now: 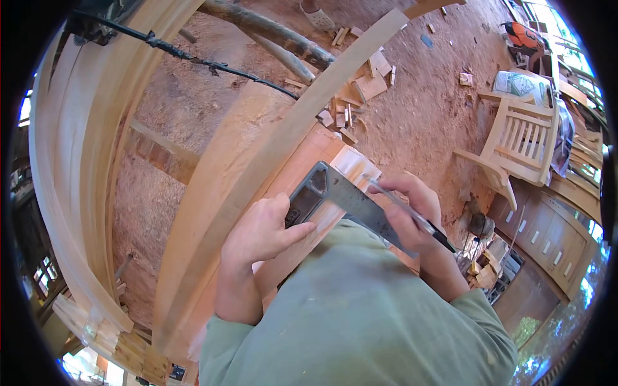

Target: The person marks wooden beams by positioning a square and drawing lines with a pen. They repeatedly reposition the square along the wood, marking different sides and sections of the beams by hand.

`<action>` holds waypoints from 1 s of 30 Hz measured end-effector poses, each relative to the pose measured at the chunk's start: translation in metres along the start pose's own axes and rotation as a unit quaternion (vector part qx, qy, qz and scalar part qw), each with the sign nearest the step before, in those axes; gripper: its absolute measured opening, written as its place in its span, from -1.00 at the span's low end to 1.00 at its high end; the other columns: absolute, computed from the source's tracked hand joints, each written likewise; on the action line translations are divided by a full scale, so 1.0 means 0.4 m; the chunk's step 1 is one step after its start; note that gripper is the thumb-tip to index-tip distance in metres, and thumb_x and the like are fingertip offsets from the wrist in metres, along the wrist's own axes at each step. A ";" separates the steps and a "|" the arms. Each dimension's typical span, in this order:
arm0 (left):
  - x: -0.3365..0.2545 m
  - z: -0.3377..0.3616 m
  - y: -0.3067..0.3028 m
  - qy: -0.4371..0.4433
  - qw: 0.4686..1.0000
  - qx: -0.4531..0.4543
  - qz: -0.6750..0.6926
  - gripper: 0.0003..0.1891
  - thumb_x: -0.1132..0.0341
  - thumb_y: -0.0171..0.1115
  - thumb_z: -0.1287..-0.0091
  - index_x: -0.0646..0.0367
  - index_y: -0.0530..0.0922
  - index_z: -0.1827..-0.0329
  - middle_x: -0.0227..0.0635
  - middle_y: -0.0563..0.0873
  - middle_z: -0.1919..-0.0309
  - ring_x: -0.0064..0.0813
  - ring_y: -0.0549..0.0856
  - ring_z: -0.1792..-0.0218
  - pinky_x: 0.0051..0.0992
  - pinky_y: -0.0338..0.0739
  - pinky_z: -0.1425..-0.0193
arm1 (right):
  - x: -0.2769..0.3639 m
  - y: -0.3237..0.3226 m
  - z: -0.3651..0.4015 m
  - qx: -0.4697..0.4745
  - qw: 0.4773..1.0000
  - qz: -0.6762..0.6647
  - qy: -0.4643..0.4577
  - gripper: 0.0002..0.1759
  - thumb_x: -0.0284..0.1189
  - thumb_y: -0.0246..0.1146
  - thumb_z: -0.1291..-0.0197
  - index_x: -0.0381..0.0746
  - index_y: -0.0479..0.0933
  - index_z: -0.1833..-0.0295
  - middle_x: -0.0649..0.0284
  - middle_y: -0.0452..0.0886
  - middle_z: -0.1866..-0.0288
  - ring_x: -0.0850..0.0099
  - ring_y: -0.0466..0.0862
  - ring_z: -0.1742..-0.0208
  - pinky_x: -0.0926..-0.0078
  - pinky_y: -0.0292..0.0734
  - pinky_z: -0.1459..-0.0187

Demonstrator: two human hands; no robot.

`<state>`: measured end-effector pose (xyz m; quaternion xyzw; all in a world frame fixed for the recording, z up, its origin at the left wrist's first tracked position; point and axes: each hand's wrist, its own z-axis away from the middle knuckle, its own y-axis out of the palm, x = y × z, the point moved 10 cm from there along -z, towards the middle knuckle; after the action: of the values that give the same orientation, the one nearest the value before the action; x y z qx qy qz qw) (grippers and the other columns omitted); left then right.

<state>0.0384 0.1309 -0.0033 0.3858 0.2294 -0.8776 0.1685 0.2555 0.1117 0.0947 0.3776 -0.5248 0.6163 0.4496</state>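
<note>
A grey metal try square [360, 202] lies across a wooden piece [338, 161], its dark hollow stock toward the left and its blade running down to the right. My left hand [257, 228] is closed at the stock, thumb stretched along its near side; its other fingers are partly hidden. In my right hand [415, 212], closed in a pinch, is a thin pen-like tool [425, 223] with a dark end, slanting over the blade. Its far tip is close to the wood and slightly blurred. My green shirt hides the blade's lower edge.
A long curved board [283, 128] passes beside my left hand. Larger curved timbers [84, 128] stand at the left, with a black cord [212, 64] stretched from them. Wood offcuts [370, 83] litter the ground. A slatted wooden chair [524, 138] stands at right.
</note>
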 end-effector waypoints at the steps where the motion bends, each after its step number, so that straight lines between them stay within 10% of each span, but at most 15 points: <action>1: 0.000 -0.001 0.001 0.003 1.000 -0.002 0.003 -0.45 -0.03 0.50 -0.18 0.41 0.53 0.37 0.16 0.63 0.42 0.12 0.67 0.31 -0.08 0.53 0.22 | 0.016 0.020 -0.012 0.042 0.996 0.062 -0.057 -0.72 -0.55 0.27 -0.17 -0.35 0.61 -0.01 0.06 0.73 0.14 0.15 0.74 0.08 0.24 0.58 -0.02; 30: 0.020 -0.003 0.006 -0.023 0.998 0.024 0.046 -0.49 0.04 0.55 -0.16 0.38 0.54 0.37 0.06 0.62 0.48 0.00 0.67 0.42 -0.14 0.49 0.35 | 0.016 0.063 -0.044 0.080 0.977 0.160 -0.117 -0.73 -0.58 0.33 -0.10 -0.27 0.63 0.04 0.18 0.74 0.14 0.14 0.73 0.10 0.19 0.56 0.00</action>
<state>0.0351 0.1287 -0.0108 0.3797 0.1863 -0.8828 0.2047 0.2297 0.1291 0.0901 0.3930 -0.5765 0.6716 0.2494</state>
